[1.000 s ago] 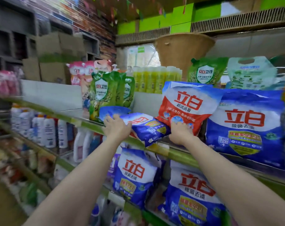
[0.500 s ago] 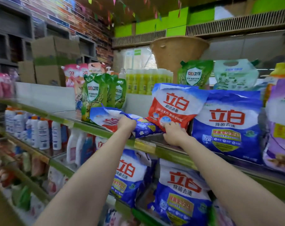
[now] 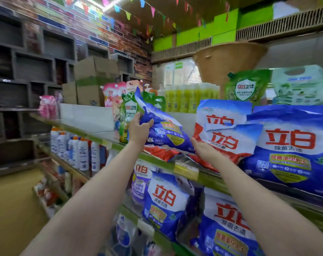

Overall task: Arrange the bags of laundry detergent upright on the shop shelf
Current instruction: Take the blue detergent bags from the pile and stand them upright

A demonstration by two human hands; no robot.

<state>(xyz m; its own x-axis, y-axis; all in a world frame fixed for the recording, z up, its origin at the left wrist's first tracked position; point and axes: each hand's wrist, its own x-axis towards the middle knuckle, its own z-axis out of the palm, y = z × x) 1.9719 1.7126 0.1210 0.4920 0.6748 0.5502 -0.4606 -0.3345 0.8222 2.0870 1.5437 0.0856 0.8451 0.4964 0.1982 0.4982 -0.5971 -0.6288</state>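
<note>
A blue detergent bag (image 3: 166, 130) is tilted up at its left end above the green-edged shop shelf (image 3: 186, 170). My left hand (image 3: 138, 129) grips its upper left part. My right hand (image 3: 203, 149) touches the bag's lower right corner, fingers fairly straight, in front of a red-and-white bag (image 3: 229, 137) that leans upright. A flat red bag (image 3: 160, 153) lies on the shelf under the lifted one. To the right a large blue bag (image 3: 290, 146) stands upright.
Green refill pouches (image 3: 128, 111) stand just left of the lifted bag, with yellow bottles (image 3: 190, 97) behind. More blue bags (image 3: 164, 202) fill the lower shelf. White bottles (image 3: 79, 148) line the shelf to the left. Cardboard boxes (image 3: 94, 80) sit on top.
The blue bag lay flat on the shelf; my left hand has raised its left end so it now tilts upward. My right hand has stayed at its lower right corner.
</note>
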